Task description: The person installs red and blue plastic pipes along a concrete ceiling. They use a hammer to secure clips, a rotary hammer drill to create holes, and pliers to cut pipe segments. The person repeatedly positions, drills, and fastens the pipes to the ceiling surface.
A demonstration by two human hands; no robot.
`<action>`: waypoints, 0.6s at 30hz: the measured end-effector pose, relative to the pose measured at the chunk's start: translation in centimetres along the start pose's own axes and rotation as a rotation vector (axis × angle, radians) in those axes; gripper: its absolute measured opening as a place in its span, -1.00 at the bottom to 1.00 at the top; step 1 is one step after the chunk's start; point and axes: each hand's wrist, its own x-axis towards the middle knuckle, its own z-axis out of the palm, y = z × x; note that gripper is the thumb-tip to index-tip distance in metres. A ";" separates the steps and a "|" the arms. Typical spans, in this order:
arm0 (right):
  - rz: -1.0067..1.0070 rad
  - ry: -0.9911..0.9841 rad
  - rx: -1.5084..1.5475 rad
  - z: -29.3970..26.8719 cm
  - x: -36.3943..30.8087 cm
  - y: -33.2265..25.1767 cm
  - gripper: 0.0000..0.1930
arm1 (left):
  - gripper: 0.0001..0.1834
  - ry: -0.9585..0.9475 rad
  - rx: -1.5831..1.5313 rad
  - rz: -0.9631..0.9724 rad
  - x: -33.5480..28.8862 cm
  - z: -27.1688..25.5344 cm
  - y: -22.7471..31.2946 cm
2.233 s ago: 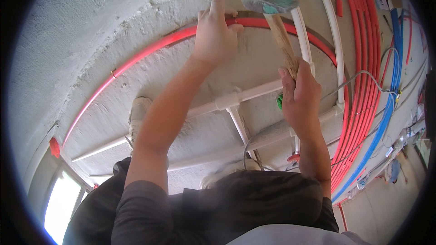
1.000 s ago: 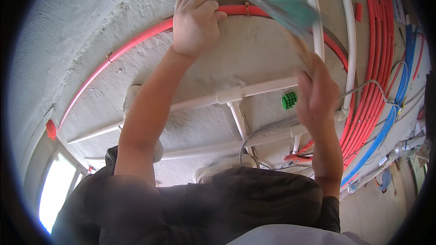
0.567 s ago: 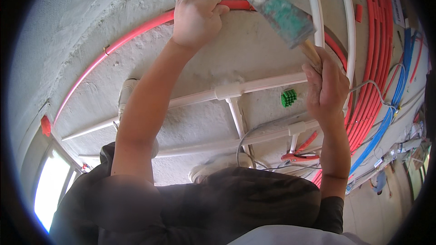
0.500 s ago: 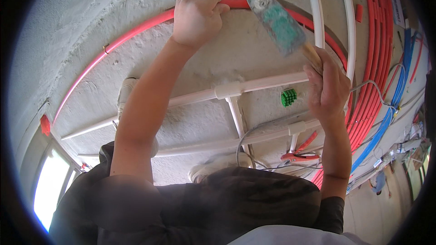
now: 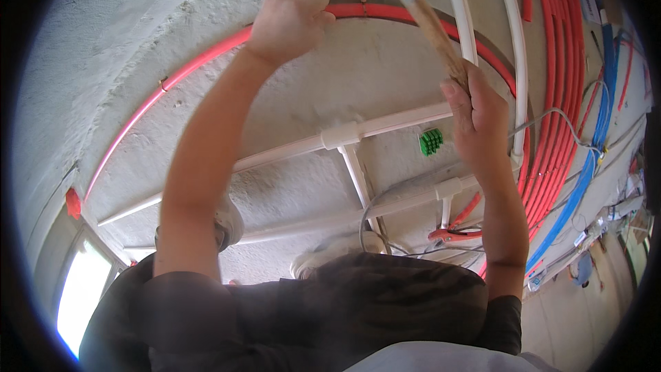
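- The left hand (image 5: 289, 17) is resting over the curved red pipe (image 5: 396, 12) with its fingers folding inward; its back is hiding whatever the fingertips may be pinching, so I cannot tell.
- The right hand (image 5: 478, 114) is closing firmly round the wooden handle of a hammer (image 5: 434, 29).
- The hammer is tilting up and to the left, its blurred green-grey head partly covering a white pipe (image 5: 465, 24).
- The curved red pipe is arching across the concrete floor (image 5: 310, 100), a small clip (image 5: 364, 5) sitting on it between left hand and hammer.
- A green block (image 5: 431, 142) is lying near the right hand.
- A red hand tool (image 5: 458, 235) is lying beside the right forearm.
- Parallel red pipes (image 5: 561, 76) are running farther right, beside blue lines (image 5: 577, 203).
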 end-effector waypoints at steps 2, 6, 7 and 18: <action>0.068 0.020 0.039 0.1 -0.6 -0.4 -0.72 | -0.76 -0.113 0.029 0.123 0.2 -0.5 -0.9; 0.171 -0.005 0.019 2.1 -0.4 0.0 -0.73 | -0.83 -0.006 0.026 0.020 0.8 -0.2 -1.1; 0.142 0.007 0.008 2.7 -0.3 0.2 -0.73 | -0.81 0.098 0.079 -0.113 0.9 0.3 -0.6; 0.055 0.069 0.031 1.6 0.2 -2.5 -0.72 | -0.51 -0.036 0.529 -0.437 3.4 2.2 0.5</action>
